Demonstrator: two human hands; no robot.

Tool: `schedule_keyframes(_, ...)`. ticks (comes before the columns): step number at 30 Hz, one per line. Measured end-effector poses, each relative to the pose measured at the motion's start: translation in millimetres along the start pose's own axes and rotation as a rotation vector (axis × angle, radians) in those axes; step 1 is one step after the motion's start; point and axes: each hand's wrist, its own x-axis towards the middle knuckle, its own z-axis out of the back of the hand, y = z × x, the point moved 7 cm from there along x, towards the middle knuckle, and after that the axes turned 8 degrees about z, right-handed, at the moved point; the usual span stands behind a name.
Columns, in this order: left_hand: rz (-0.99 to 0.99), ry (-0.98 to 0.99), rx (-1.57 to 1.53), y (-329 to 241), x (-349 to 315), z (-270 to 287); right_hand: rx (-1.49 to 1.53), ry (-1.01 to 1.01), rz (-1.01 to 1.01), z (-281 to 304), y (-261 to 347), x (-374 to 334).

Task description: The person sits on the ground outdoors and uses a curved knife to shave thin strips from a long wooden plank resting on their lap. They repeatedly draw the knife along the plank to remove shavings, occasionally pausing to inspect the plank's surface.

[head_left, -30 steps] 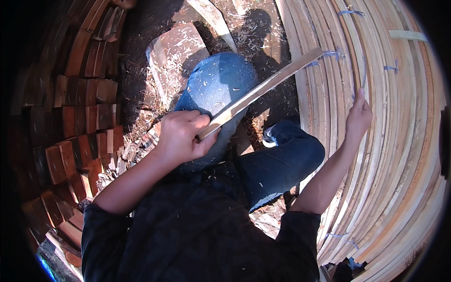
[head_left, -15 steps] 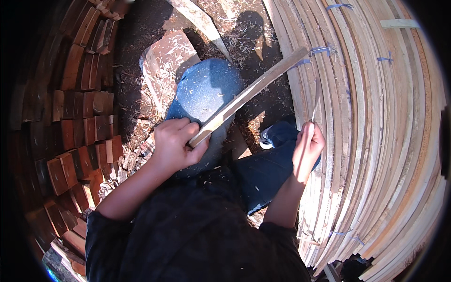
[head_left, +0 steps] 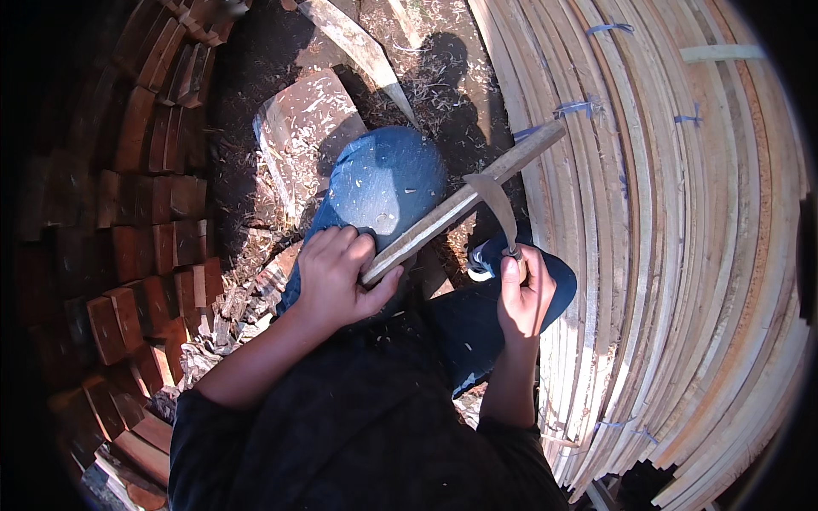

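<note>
My left hand (head_left: 335, 274) is closed around the near end of a wooden stick (head_left: 443, 213), which slants up to the right past my bent knee. A pale strip of cut wood runs along the stick's face. In my right hand (head_left: 526, 289) is the handle of a curved knife (head_left: 497, 200), sickle-like in shape. Its blade rises from the fist and bends left, with the tip lying over the stick's upper half. Whether the edge touches the wood I cannot tell. My jeans-covered knee (head_left: 388, 175) is under the stick, dotted with small shavings.
Long pale wooden strips (head_left: 648, 255), bundled with blue ties, fill the right side. Reddish wood blocks (head_left: 162, 221) are stacked on the left. Ahead, a wood slab (head_left: 315, 115) and a pointed plank (head_left: 366, 51) lie among shavings on dark ground.
My right hand has come left, bringing the knife from beside the bundled strips to over the stick. The stick and my left hand have shifted slightly right and nearer.
</note>
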Motion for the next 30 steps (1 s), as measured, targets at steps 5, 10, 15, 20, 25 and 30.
schedule_keyframes(5,0.054,-0.003,-0.021,3,-2,1,-0.202,-0.005,0.007,11,21,6)
schedule_keyframes(10,0.048,0.018,0.012,5,-2,0,-0.408,0.021,0.003,27,30,18)
schedule_keyframes(15,0.046,0.002,0.039,5,-4,-2,-0.585,0.025,0.173,43,37,34)
schedule_keyframes(20,0.064,0.019,0.046,2,-2,-4,-0.668,0.011,0.147,57,35,41)
schedule_keyframes(25,0.077,0.044,0.052,4,-3,-5,-0.76,-0.033,0.208,64,30,40)
schedule_keyframes(30,0.054,0.022,0.068,9,-7,-1,-1.008,-0.558,-0.142,242,-25,43)
